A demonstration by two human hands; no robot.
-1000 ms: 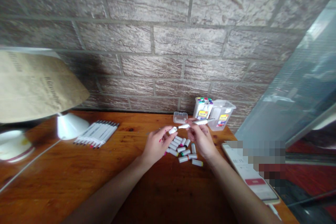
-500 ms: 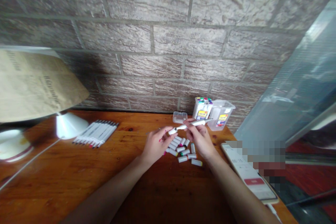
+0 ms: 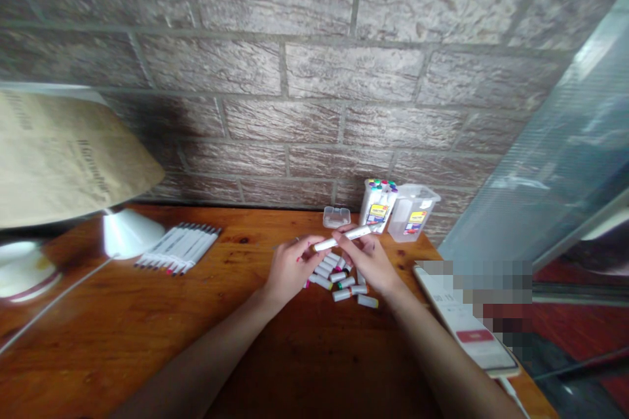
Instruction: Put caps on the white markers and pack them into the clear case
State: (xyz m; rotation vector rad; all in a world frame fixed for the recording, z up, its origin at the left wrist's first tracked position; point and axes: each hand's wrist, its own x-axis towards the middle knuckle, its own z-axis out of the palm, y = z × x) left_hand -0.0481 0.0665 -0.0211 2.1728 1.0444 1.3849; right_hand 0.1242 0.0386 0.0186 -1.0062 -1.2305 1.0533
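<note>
Left hand [image 3: 291, 267] and right hand [image 3: 367, 263] pinched a white marker [image 3: 358, 233] above the wooden table [image 3: 118, 327], beside a brick wall [image 3: 319, 72].

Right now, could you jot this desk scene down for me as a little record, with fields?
Left hand: pinching a white cap at one end of the marker
Right hand: gripping the white marker
Below the hands: loose caps with coloured ends
Left side: row of markers, lamp
Back right: clear box of upright markers, another clear box beside it
Right side: phone, screen lit
Surface: wooden table
</note>
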